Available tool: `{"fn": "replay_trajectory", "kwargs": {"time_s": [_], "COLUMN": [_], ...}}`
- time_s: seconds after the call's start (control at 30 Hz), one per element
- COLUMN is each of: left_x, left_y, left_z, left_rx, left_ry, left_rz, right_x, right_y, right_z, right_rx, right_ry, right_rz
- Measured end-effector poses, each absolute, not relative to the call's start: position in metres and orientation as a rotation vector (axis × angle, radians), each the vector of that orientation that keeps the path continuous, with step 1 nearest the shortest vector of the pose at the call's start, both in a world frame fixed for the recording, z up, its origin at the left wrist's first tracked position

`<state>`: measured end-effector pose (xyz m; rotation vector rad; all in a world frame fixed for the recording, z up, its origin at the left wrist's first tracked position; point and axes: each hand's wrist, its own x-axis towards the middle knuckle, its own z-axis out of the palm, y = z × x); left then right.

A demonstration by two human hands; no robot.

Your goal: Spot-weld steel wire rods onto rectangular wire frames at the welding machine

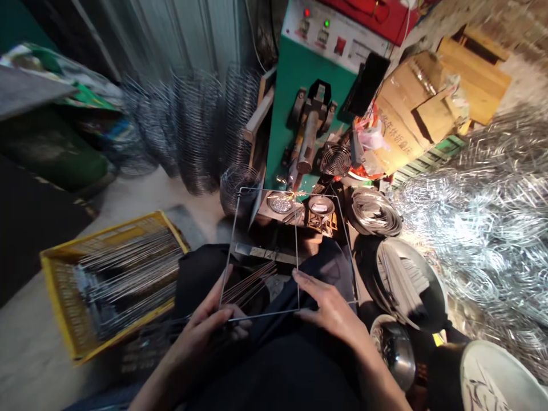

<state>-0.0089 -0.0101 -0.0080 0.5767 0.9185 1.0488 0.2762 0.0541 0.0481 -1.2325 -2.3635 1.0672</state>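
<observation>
A thin metal wire frame [265,314], rectangular with a wire across its middle, is held over my lap. My left hand [209,317] grips its near left corner. My right hand [327,302] has thumb and fingers at the middle wire near the front edge. The far side of the frame reaches the electrode [305,160] of a green spot welder [280,108], where sparks fly. Below the frame, several loose wire rods [252,283] lie across my lap. Small round dishes, one of them a metal dish [321,205], sit under the electrode.
At left stands a yellow crate [64,308] full of wire pieces. Wire ring stacks [197,131] line the back wall. To the right are a wire coil [374,211], a bowl of metal strips [436,297], a white bucket [496,377], a cardboard box [402,131] and piled wire frames [483,228].
</observation>
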Motion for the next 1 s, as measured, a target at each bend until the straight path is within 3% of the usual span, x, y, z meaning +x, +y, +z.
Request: {"fn": "replay_trajectory", "kwargs": {"time_s": [0.3, 0.67, 1.0], "left_x": [-0.014, -0.042, -0.044], "left_y": [0.007, 0.190, 0.251], "left_z": [-0.016, -0.012, -0.001], "left_rx": [0.639, 0.819, 0.810], "left_ry": [0.872, 0.750, 0.746], "left_rz": [1.029, 1.229, 1.287], "right_x": [0.275, 0.256, 0.259], "right_y": [0.062, 0.244, 0.313], "right_z": [0.025, 0.041, 0.039], "right_rx": [-1.219, -1.354, -1.298], "right_ry": [-2.308, -2.374, -2.236], "right_rz": [1.001, 0.366, 0.297]}}
